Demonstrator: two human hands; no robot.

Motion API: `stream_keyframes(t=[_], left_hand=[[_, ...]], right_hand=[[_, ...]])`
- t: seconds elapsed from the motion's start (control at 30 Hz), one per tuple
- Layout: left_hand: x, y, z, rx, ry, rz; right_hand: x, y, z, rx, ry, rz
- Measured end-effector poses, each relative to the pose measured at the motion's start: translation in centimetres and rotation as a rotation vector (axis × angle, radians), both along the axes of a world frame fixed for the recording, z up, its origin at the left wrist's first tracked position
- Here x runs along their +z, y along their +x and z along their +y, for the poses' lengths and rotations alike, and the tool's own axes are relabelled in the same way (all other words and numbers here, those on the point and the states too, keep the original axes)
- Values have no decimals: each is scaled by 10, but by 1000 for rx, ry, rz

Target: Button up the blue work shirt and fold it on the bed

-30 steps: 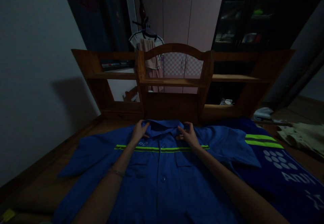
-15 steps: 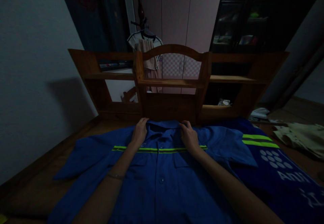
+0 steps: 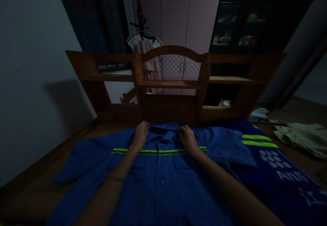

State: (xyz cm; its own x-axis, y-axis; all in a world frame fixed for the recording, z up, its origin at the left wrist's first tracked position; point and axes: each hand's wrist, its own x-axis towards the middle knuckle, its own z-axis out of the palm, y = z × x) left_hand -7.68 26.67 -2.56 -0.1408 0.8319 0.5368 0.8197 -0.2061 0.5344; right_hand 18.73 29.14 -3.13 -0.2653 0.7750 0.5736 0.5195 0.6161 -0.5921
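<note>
A blue short-sleeved work shirt [image 3: 160, 185] with a yellow-green reflective stripe across the chest lies face up and buttoned on a wooden bed surface. My left hand [image 3: 141, 135] grips the left side of its collar [image 3: 163, 127], fingers curled around the cloth. My right hand [image 3: 187, 138] pinches the right side of the collar. Both forearms reach forward over the shirt front. A thin bracelet circles my left wrist.
A wooden headboard with shelves [image 3: 173, 83] stands just beyond the collar. A second blue garment with white lettering [image 3: 286, 175] lies to the right, a pale garment [image 3: 301, 134] farther right. A white wall [image 3: 30, 83] borders the left. A pink wardrobe [image 3: 176, 14] stands behind.
Both hands have closed on the collar's two sides and drawn slightly together. The view has drifted a little, shifting the scene leftward.
</note>
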Motion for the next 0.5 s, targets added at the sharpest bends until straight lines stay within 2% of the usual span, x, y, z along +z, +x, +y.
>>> stream_keyframes(t=[0.23, 0.5], left_hand=[[0, 4, 2, 21, -7, -206], [-6, -6, 10, -2, -141, -451]], right_hand=[[5, -3, -9, 30, -58, 137], [0, -3, 1, 126, -554, 606]])
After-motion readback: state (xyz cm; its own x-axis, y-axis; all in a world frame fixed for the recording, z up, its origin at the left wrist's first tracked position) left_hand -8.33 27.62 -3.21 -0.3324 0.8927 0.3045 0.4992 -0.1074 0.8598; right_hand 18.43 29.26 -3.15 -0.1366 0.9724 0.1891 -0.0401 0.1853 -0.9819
